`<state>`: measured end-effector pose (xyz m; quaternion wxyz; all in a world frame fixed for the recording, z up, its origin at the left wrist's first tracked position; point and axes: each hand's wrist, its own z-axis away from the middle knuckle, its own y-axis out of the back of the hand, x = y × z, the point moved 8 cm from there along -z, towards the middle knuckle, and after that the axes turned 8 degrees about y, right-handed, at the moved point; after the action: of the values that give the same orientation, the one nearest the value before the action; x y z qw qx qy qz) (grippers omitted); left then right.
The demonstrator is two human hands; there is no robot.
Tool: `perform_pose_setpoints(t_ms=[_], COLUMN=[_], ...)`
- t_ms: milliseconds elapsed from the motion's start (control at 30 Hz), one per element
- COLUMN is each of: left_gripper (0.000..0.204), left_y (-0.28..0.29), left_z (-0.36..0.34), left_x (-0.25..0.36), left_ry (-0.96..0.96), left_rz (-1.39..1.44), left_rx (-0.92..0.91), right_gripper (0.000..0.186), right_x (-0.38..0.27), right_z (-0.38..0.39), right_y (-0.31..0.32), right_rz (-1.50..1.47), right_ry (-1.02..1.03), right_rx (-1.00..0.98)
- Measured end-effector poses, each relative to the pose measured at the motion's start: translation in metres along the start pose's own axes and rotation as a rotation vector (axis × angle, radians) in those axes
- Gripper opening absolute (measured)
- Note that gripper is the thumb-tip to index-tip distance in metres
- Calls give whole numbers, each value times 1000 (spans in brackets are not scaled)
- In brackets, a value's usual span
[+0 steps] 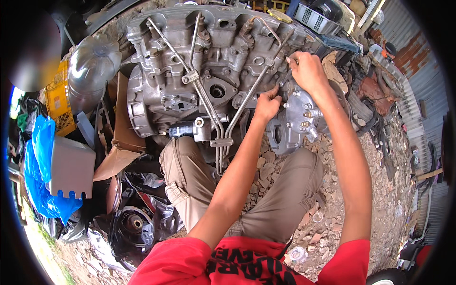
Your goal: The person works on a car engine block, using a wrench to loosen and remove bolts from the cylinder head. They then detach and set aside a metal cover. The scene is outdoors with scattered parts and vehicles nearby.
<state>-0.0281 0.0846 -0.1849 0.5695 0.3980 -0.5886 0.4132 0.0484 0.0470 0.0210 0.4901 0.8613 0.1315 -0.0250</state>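
Observation:
A grey metal engine block (216, 59) stretches across the top of the view, with several thin metal fuel pipes (205, 100) running down its front. My left hand (269, 104) is closed at the block's lower right, thumb pointing up; what its fingers hold, if anything, is hidden. Just above and to the right, my right hand (306, 70) is closed with fingertips pinched against the block's right end. Whatever is in that pinch is too small to make out. Beside both hands, below the right wrist, sits a grey pump-like casting (297, 116) with brass fittings.
On the left stand a torn cardboard box (121, 154), a clear plastic bottle (94, 64), a yellow crate (59, 99) and a grey box (71, 166) with blue plastic. Rubble (351, 190) covers the ground at right, beside a corrugated metal wall (422, 71). A white basket (316, 19) stands behind the engine.

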Motion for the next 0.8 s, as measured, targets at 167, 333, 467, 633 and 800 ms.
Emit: perform_pose_setpoints(t_ms=[167,333,467,633,800], left_gripper=[55,52,46,37,38], left_y=[-12,-6,-9,7,13], left_z=[3,-5,3,44,61], left_x=[5,13,50,112,142], left_ry=[158,136,29,87,-73], left_rz=[121,49,-360,-600,-597], left_rx=[-84,-108,-109,28,-101], right_gripper=[12,16,17,16,15], right_x=[-13,-45,-43,-55,-57], right_z=[18,41,54,46,52], right_y=[8,4,-2,1,4], right_rz=[183,480,580,470,568], right_ry=[-8,93,109,75,238], right_rx=[-43,-140,-187,-449,-224])
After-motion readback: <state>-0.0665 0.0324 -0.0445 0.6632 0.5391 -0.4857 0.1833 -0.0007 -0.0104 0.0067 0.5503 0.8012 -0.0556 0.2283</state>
